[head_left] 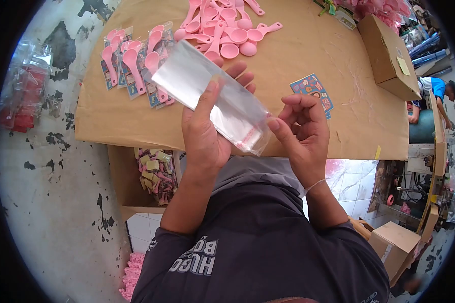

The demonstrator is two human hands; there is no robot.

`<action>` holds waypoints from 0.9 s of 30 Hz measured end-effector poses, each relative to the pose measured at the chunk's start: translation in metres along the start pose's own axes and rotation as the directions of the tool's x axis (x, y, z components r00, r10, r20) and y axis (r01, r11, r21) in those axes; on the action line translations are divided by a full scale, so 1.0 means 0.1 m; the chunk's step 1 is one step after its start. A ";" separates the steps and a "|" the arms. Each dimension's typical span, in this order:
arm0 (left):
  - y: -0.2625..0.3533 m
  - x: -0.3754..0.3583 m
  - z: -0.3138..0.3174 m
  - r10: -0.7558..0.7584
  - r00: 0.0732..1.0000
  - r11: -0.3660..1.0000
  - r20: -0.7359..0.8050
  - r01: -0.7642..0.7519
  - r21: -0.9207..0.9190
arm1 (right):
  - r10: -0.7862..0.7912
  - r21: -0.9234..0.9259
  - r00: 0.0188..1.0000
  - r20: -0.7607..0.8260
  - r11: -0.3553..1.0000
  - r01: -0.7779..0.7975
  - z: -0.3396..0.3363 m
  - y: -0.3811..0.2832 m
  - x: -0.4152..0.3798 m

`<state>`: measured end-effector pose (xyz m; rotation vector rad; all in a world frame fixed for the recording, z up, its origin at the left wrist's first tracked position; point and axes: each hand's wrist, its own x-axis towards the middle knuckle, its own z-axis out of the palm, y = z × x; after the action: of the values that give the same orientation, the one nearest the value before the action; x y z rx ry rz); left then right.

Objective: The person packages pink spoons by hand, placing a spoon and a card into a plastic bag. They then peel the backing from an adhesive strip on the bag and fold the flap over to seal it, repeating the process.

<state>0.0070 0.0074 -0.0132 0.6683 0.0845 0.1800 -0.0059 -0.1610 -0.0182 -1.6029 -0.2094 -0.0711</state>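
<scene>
A stack of clear plastic bags (220, 96) lies slantwise across my left hand (207, 126), thumb on top and fingers underneath. Its lower end has a reddish printed strip. Beside that end is my right hand (306, 129), fingers half curled and apart, with the thumb tip at the bags' edge. Just beyond it, printed blue cards (313, 91) lie on the brown-covered table (359, 131). Pink measuring spoons (222, 30) are heaped at the far side. To the left, several bagged pink spoons with blue cards (134, 68) lie in rows.
A cardboard box (389, 58) stands at the table's right edge. Below the left edge, an open carton (124, 177) holds small pink and yellow packets. Another person (435, 91) is at the far right, near a further box (394, 242). A stained wall (60, 192) runs along the left.
</scene>
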 end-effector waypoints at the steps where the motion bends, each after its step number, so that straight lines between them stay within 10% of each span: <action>1: 0.00 0.00 -0.01 -0.047 0.999 0.999 -0.003 0.047 0.002 | 0.006 0.027 1.000 0.026 1.000 -0.007 -0.01 0.00 0.01; 9: 0.00 -0.03 -0.03 -0.224 0.965 0.974 0.135 0.227 -0.006 | 0.294 0.249 0.908 0.297 0.894 -0.371 -0.06 -0.15 0.03; 17: 0.14 0.07 -0.13 -0.186 0.973 0.982 0.137 0.177 0.073 | 0.351 -0.085 0.880 0.320 0.936 -0.342 -0.15 -0.14 0.03; 23: 0.44 0.24 -0.38 0.282 0.959 0.913 0.019 -0.275 0.303 | 0.481 -0.033 0.826 0.294 0.868 -0.495 -0.30 -0.11 0.01; 27: 0.42 0.11 -0.45 0.502 0.838 0.682 0.213 -0.536 0.497 | 0.509 -0.065 0.824 0.250 0.858 -0.510 -0.30 -0.09 0.08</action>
<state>0.0063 0.0693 -0.0229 1.2653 -0.1269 0.7127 0.0032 -0.1895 -0.0066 -1.6127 0.0270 0.5603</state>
